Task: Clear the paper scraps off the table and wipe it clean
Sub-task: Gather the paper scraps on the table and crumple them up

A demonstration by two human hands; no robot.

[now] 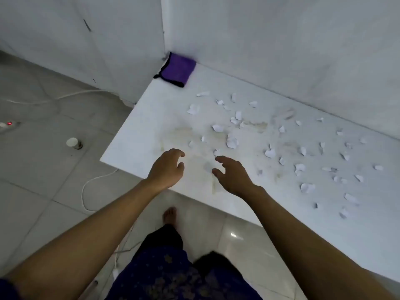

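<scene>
Several torn white paper scraps (pixel 232 141) lie scattered over the white table (pixel 138 135), from its middle out to the right. Brownish stains mark the tabletop around the scraps. A folded purple cloth (pixel 178 69) with black edging sits in the far corner against the wall. My left hand (pixel 167 167) hovers over the table's near edge with fingers loosely curled, holding nothing. My right hand (pixel 232 173) is beside it, fingers spread and relaxed, also holding nothing. The nearest scraps lie just beyond the fingertips.
White walls (pixel 281 50) close the table on its far side. On the tiled floor to the left lie a white cable (pixel 86 191), a power strip (pixel 8 124) with a red light and a small white cup (pixel 72 142). My bare foot (pixel 170 215) stands by the table edge.
</scene>
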